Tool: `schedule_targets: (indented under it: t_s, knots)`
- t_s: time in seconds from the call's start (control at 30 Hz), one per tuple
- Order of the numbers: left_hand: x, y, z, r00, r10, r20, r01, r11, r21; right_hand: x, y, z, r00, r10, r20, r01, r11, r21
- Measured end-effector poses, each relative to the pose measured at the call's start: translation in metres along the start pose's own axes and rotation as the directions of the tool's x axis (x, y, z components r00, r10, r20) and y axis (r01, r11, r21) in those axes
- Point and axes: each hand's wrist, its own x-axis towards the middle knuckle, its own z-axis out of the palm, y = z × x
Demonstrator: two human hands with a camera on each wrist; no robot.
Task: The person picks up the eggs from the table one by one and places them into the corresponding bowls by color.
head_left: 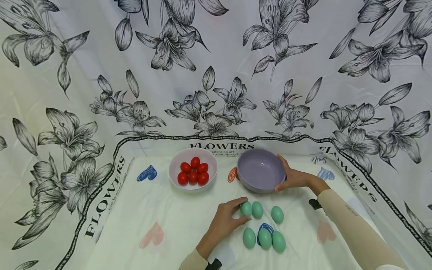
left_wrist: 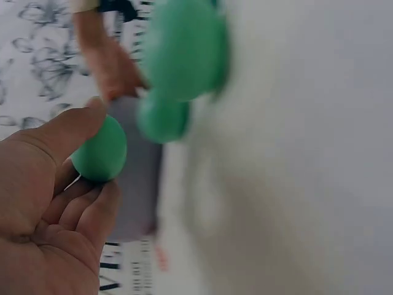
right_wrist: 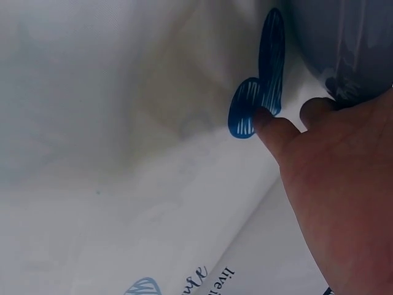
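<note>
Green egg (head_left: 246, 209) sits between the thumb and fingers of the left hand (head_left: 223, 222), which pinches it from its left side near the front of the purple bowl (head_left: 261, 168); whether it touches the cloth beneath I cannot tell. The left wrist view shows the thumb on one side of the shell and curled fingertips on the other. Just to its right stands a second egg (head_left: 257, 210), and a third (head_left: 277, 215) lies a little apart, farther right. Nearer the person, three more form a loose row: a left egg (head_left: 249, 238), a middle egg (head_left: 265, 239) and a right egg (head_left: 278, 241), the last two close together over a dark blue printed heart.

Beyond the eggs, the right hand (head_left: 293, 177) grasps the purple bowl by its right side, thumb toward the front and fingers round the back. To the left of that bowl, well apart from the hands, a pale bowl (head_left: 174, 165) holds six red eggs (head_left: 193, 176). Both bowls stand upright near the far edge of the worktop (head_left: 189, 232), whose white cloth carries blue and pink hearts. Behind rises a white curtain (head_left: 216, 56) printed with black lilies.
</note>
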Motion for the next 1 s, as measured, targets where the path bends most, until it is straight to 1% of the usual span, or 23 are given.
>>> schedule_targets:
  t_s: [0.1,0.17,0.27,0.33,0.37,0.4,0.5,0.6,0.67,0.77,0.8,0.9,0.93,1.0]
  knots:
    - [0.014,0.023,-0.017,0.998,0.064,-0.020,-0.065,0.997,-0.050,-0.001,-0.001,-0.001,1.000,-0.002,-0.007,0.002,1.000,0.002]
    - [0.029,0.040,-0.031,0.991,0.126,-0.040,-0.128,0.991,-0.042,-0.001,-0.001,-0.002,1.000,-0.005,-0.014,0.005,1.000,-0.005]
    - [0.055,0.060,-0.049,0.977,0.208,-0.053,-0.206,0.978,0.038,-0.002,0.000,-0.002,1.000,-0.005,-0.015,0.005,1.000,-0.008]
    - [0.075,0.066,-0.056,0.970,0.237,-0.049,-0.230,0.966,0.118,-0.003,0.001,-0.001,1.000,-0.008,-0.007,0.008,1.000,-0.012]
    - [0.085,0.067,-0.058,0.970,0.240,-0.043,-0.232,0.961,0.151,-0.003,0.001,0.000,1.000,-0.007,-0.004,0.007,1.000,-0.008]
    - [0.095,0.066,-0.060,0.970,0.242,-0.032,-0.231,0.954,0.188,-0.003,0.002,0.000,1.000,-0.008,0.001,0.008,1.000,-0.007]
    - [0.125,0.060,-0.060,0.980,0.199,0.005,-0.192,0.937,0.293,-0.001,0.001,0.004,1.000,-0.006,0.014,0.006,1.000,-0.001]
    - [0.152,0.050,-0.054,0.988,0.142,0.060,-0.154,0.919,0.364,-0.001,0.001,0.005,1.000,0.002,0.020,-0.002,1.000,0.009]
    - [0.167,0.042,-0.050,0.989,0.115,0.092,-0.143,0.900,0.411,-0.001,0.001,0.006,1.000,0.001,0.025,-0.001,1.000,0.013]
    - [0.183,0.032,-0.045,0.989,0.085,0.122,-0.134,0.870,0.475,-0.002,0.000,0.005,1.000,0.004,0.029,-0.004,1.000,0.015]
    - [0.188,0.029,-0.043,0.989,0.077,0.128,-0.131,0.855,0.502,-0.002,0.000,0.004,1.000,0.003,0.028,-0.004,1.000,0.011]
    - [0.197,0.022,-0.038,0.989,0.046,0.137,-0.120,0.795,0.595,-0.002,0.001,0.003,1.000,0.005,0.029,-0.005,1.000,0.010]
    - [0.200,0.020,-0.036,0.989,0.033,0.142,-0.115,0.773,0.624,-0.001,0.002,0.003,1.000,0.006,0.028,-0.007,1.000,0.009]
    - [0.204,0.018,-0.030,0.988,0.003,0.154,-0.109,0.720,0.686,-0.001,0.002,0.003,0.999,0.017,0.029,-0.017,1.000,0.004]
